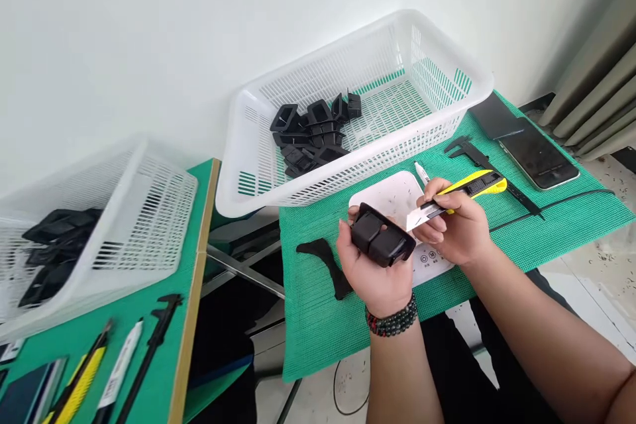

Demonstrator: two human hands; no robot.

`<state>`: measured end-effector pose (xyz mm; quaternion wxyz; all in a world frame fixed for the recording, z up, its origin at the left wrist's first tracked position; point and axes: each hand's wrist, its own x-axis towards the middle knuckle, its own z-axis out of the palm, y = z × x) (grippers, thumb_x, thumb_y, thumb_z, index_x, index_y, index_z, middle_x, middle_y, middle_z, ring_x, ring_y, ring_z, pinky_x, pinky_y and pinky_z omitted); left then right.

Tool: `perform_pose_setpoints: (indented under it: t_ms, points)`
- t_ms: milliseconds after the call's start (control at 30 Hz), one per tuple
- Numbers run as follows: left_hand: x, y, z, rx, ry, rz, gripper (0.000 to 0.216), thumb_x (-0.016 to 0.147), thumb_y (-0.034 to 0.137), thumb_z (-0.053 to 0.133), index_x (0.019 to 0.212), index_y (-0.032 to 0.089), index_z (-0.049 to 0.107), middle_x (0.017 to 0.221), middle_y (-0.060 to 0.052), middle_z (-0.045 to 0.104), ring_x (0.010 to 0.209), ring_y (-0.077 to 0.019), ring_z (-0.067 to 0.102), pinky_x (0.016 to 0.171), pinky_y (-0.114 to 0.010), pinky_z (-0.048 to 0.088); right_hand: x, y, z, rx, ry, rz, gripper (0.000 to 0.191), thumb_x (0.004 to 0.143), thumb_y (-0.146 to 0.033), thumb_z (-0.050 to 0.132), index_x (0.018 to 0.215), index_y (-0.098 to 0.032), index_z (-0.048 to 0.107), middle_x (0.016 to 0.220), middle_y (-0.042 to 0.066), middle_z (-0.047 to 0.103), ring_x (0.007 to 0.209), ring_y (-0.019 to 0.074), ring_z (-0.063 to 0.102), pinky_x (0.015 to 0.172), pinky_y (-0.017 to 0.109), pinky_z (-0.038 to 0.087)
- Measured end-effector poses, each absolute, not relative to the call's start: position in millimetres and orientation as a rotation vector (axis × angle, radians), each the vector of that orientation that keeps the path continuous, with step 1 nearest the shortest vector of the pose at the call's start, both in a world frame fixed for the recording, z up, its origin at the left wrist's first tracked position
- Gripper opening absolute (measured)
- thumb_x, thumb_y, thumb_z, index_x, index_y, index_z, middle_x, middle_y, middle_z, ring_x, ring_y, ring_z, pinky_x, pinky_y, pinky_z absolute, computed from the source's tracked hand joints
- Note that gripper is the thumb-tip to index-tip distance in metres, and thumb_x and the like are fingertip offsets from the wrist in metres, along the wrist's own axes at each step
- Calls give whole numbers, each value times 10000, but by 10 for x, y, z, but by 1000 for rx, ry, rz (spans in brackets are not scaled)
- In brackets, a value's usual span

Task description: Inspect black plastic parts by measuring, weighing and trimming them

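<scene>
My left hand is closed round a black plastic part, held just above the green mat. A yellow utility knife sits in my right hand, which is closed on it; the blade tip touches the upper right edge of the part. Under my hands lies a white tray with small black shavings on it. A white basket behind it holds several more black parts.
On the mat lie a black strip, a white marker, a black caliper, a phone, a dark case and a cable. The left table carries another basket of parts, a knife, marker and caliper.
</scene>
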<state>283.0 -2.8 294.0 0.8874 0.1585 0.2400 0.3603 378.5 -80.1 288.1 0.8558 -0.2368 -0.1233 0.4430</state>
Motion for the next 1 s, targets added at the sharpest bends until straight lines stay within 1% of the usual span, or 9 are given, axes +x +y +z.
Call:
perform_pose_setpoints:
  t_ms: [67, 100, 200, 300, 433, 533, 733, 867, 1000]
  points:
    - [2839, -38, 2960, 320, 516, 744, 172, 939, 435, 642, 917, 272, 694, 830, 37, 719, 735, -122, 655, 743, -239, 547, 3759, -792, 2880, -521, -268, 906, 90, 755, -290, 684, 765, -213, 640, 446, -71, 527, 351, 91, 421, 400, 218, 338]
    - [2838, -37, 2962, 322, 509, 730, 176, 939, 434, 641, 917, 269, 698, 830, 35, 725, 722, -124, 659, 740, -246, 555, 3745, -791, 2883, -538, -279, 904, 93, 755, -286, 693, 763, -208, 644, 453, -66, 548, 354, 92, 438, 399, 218, 343]
    - [2828, -26, 2939, 325, 468, 659, 150, 923, 411, 668, 940, 269, 711, 780, 39, 726, 626, -118, 650, 657, -243, 562, 3713, -800, 2898, -610, -333, 921, 128, 758, -298, 731, 764, -195, 656, 461, -55, 582, 354, 92, 462, 385, 211, 343]
    - [2839, -47, 2916, 390, 439, 623, 111, 917, 383, 668, 932, 283, 715, 743, 40, 722, 593, -142, 663, 579, -254, 548, 3693, -796, 2908, -672, -349, 889, 186, 771, -341, 770, 787, -200, 649, 472, -60, 593, 361, 89, 472, 380, 200, 335]
    - [2896, -147, 2950, 466, 396, 623, 155, 930, 369, 612, 877, 265, 714, 713, -4, 716, 589, -173, 678, 564, -273, 542, 3677, -762, 2913, -701, -291, 763, 231, 779, -373, 796, 823, -217, 631, 515, -68, 618, 377, 76, 475, 399, 193, 345]
    - [2896, -200, 2983, 473, 413, 602, 153, 919, 372, 623, 876, 253, 709, 717, -10, 713, 587, -160, 678, 602, -275, 562, 3665, -752, 2922, -691, -280, 762, 274, 760, -403, 813, 826, -224, 617, 529, -73, 612, 382, 68, 446, 395, 193, 328]
    - [2800, -184, 3004, 500, 401, 609, 126, 891, 367, 655, 906, 270, 734, 708, -5, 725, 592, -173, 681, 575, -276, 561, 3610, -765, 2952, -634, -304, 835, 290, 764, -421, 808, 838, -224, 610, 516, -79, 588, 402, 70, 441, 405, 194, 338]
    - [2794, -208, 3049, 534, 397, 645, 134, 904, 364, 635, 870, 261, 715, 692, 1, 705, 592, -170, 665, 584, -278, 547, 3575, -775, 2974, -640, -296, 828, 294, 756, -416, 815, 822, -216, 610, 511, -72, 589, 405, 72, 446, 405, 197, 319]
    - [2800, -240, 3079, 575, 427, 707, 167, 916, 384, 603, 848, 252, 681, 719, 3, 698, 613, -166, 665, 595, -274, 519, 3547, -798, 2993, -689, -299, 800, 308, 759, -436, 816, 823, -217, 609, 513, -66, 576, 435, 87, 463, 423, 208, 342]
